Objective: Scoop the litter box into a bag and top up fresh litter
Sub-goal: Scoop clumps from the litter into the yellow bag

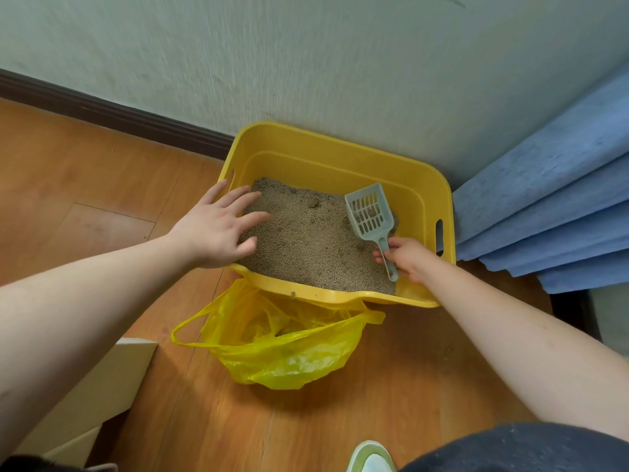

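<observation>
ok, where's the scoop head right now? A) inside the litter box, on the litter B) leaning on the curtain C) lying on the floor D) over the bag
A: the scoop sits on the litter in the litter box, its handle held by the right hand.

1. The box (340, 155) is yellow plastic, smooth with a soft sheen.
2. The litter (306, 240) is grey-brown, grainy and matt, with a few lumps.
3. The scoop (369, 212) is pale grey-green plastic, slotted and matt.
4. The bag (289, 349) is thin yellow plastic film, crinkled, glossy and half see-through.
5. The floor (85, 185) is orange-brown wood-look boards, smooth with a low shine.
6. The wall (306, 56) is pale, finely textured and matt.
7. The curtain (551, 199) is blue cloth, rough-woven and matt.
</observation>
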A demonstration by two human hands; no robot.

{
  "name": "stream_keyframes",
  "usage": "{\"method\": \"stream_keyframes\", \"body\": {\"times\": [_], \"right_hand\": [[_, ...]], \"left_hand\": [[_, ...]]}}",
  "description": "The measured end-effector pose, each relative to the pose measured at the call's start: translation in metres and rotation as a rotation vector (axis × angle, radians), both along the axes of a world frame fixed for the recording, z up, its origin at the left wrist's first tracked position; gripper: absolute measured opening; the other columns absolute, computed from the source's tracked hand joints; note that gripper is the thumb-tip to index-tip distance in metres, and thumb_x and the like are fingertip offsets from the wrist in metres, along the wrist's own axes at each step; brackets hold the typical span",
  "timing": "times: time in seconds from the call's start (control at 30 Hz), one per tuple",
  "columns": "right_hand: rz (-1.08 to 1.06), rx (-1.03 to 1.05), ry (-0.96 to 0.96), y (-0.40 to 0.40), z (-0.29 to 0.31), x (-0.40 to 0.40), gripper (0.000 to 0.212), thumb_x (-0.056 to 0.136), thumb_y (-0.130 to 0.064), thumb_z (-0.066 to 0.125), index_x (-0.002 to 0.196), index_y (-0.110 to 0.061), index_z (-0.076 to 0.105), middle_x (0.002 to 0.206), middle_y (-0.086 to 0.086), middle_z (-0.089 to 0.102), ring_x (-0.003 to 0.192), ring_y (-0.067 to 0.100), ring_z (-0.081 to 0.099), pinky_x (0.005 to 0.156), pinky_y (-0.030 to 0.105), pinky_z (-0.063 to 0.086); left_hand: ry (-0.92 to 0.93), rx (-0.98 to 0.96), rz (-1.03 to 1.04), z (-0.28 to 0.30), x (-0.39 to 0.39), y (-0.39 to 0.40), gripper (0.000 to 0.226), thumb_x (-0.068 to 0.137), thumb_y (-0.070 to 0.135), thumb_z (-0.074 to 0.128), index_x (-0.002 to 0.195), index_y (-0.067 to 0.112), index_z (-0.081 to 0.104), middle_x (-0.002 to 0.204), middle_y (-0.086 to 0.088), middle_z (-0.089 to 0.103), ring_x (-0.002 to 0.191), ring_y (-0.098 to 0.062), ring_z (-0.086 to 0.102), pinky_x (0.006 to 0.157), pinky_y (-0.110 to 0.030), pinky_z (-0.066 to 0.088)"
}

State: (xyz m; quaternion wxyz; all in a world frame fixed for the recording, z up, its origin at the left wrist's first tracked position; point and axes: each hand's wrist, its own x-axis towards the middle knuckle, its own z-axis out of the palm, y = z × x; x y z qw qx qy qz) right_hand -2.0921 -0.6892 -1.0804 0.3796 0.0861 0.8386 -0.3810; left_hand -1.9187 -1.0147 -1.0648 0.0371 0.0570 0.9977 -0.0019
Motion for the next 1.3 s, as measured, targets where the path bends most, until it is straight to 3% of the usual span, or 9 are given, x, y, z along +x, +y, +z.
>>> {"method": "stream_keyframes", "body": {"times": [0.17,0.33,0.47,0.73,0.8,1.03,1.3], "right_hand": [[0.138,0.109,0.086,0.015,0.014,0.000,0.035,0.100,-0.002,0.039,0.134,-0.002,0.049,0.101,0.011,0.066,0.080,0.015,0.061,0.077,0.034,0.050],[0.278,0.243,-0.001,0.016,0.040,0.003,0.027,0.101,-0.005,0.040,0.122,-0.002,0.056,0.087,0.007,0.064,0.073,0.014,0.059,0.065,0.027,0.047],[0.387,0.408,-0.086,0.017,0.055,0.004,0.022,0.099,-0.004,0.042,0.110,0.004,0.059,0.084,0.011,0.063,0.070,0.016,0.059,0.064,0.027,0.051],[0.424,0.596,-0.210,0.016,0.039,0.001,0.027,0.101,-0.004,0.038,0.123,0.008,0.049,0.082,0.013,0.063,0.064,0.017,0.061,0.070,0.030,0.055],[0.412,0.597,-0.216,0.016,0.032,0.001,0.028,0.101,-0.004,0.037,0.123,0.009,0.049,0.081,0.013,0.062,0.063,0.017,0.059,0.072,0.030,0.055],[0.220,0.420,-0.189,0.008,0.004,0.007,0.031,0.102,-0.004,0.034,0.125,0.011,0.049,0.076,0.013,0.057,0.059,0.015,0.054,0.041,0.019,0.048],[0.007,0.162,-0.078,-0.033,-0.027,0.003,0.033,0.101,-0.003,0.038,0.130,0.009,0.046,0.075,0.012,0.060,0.060,0.016,0.058,0.039,0.018,0.049]], "left_hand": [[-0.015,-0.020,0.006,0.000,0.000,0.000,0.064,0.087,0.056,0.021,0.141,0.032,0.046,0.155,-0.007,0.035,0.146,-0.026,0.024,0.120,-0.050,0.004],[-0.017,-0.022,0.003,0.001,0.000,0.001,0.065,0.087,0.056,0.019,0.143,0.033,0.043,0.156,-0.007,0.032,0.147,-0.026,0.021,0.121,-0.049,0.002],[-0.017,-0.019,0.003,0.001,0.000,0.001,0.067,0.086,0.056,0.017,0.143,0.033,0.043,0.157,-0.007,0.031,0.147,-0.025,0.020,0.121,-0.049,0.001],[-0.029,-0.033,0.004,0.002,-0.001,0.002,0.070,0.085,0.058,0.012,0.146,0.035,0.036,0.159,-0.006,0.026,0.149,-0.024,0.014,0.121,-0.049,-0.001],[-0.025,-0.027,0.005,0.001,-0.001,0.001,0.069,0.085,0.058,0.013,0.146,0.035,0.037,0.159,-0.006,0.027,0.149,-0.023,0.014,0.121,-0.048,-0.001],[0.000,-0.017,-0.003,0.000,-0.001,0.000,0.065,0.088,0.056,0.019,0.144,0.033,0.041,0.157,-0.007,0.032,0.147,-0.025,0.020,0.121,-0.050,0.002],[0.010,-0.018,0.000,-0.002,0.000,-0.001,0.061,0.088,0.055,0.026,0.141,0.033,0.046,0.154,-0.008,0.036,0.146,-0.026,0.025,0.120,-0.051,0.005]]}}
